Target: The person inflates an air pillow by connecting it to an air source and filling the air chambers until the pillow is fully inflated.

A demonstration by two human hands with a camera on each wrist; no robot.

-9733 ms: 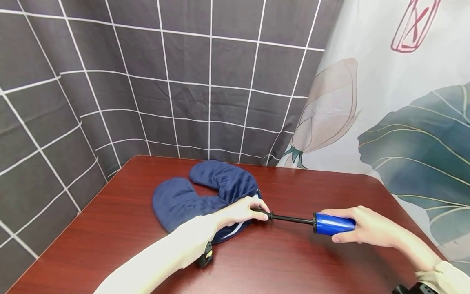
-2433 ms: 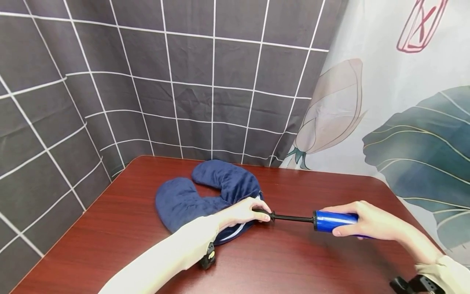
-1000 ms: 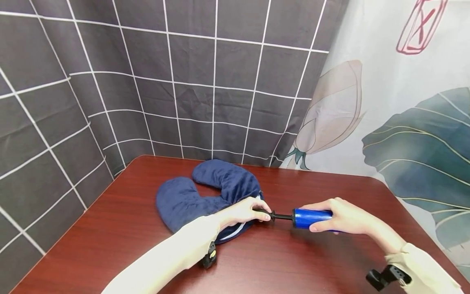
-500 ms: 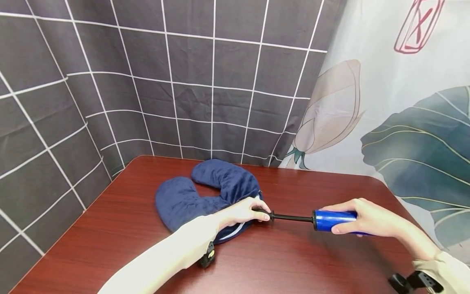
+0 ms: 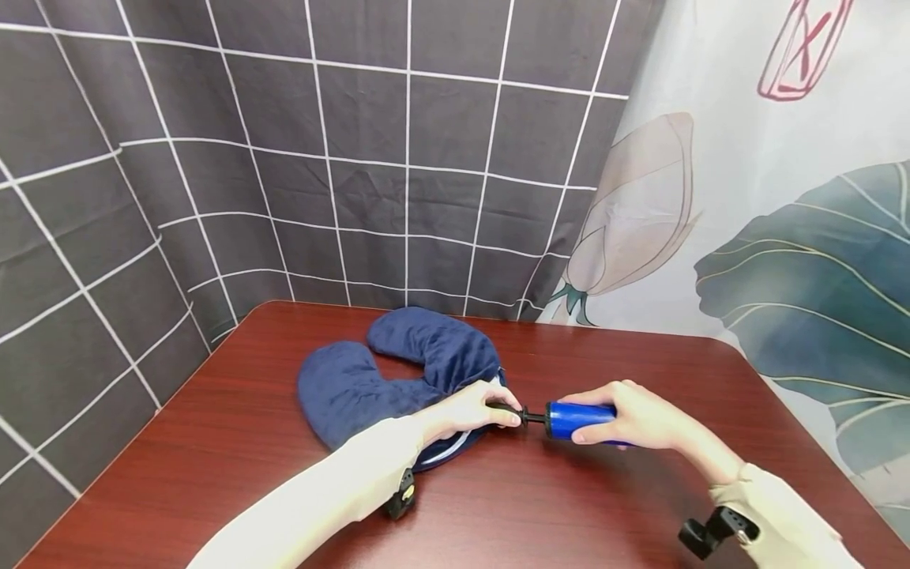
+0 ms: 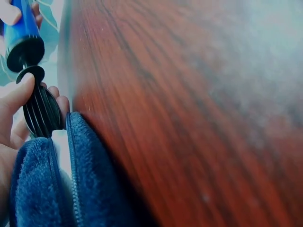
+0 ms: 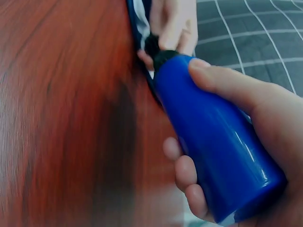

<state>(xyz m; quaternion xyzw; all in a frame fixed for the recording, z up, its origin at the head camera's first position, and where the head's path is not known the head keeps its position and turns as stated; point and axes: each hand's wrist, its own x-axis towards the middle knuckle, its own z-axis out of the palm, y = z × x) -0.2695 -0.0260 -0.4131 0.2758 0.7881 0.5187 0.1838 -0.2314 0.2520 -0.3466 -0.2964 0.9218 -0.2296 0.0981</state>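
A navy plush U-shaped neck pillow [image 5: 387,395] lies on the table, its zipper [image 6: 74,170] open over a white inner part [image 6: 62,156]. At that opening, my left hand [image 5: 471,407] grips the black ridged end [image 6: 41,111] of a hand pump. My right hand [image 5: 636,415] wraps round the pump's blue barrel [image 5: 569,419], to the right of the left hand. A short stretch of black rod [image 5: 535,418] shows between barrel and ridged end. Whether the ridged end joins the white part is hidden by fingers and cloth.
The reddish-brown wooden table [image 5: 498,514] extends around the pillow and pump. A dark grey curtain with white grid lines [image 5: 370,158] hangs behind it, and a white flower-print curtain [image 5: 711,197] hangs at the right.
My right hand has slid the blue barrel left from its half-second-ago position, so less rod shows. Earlier it moved in and out likewise. My left hand and the pillow stay in place.
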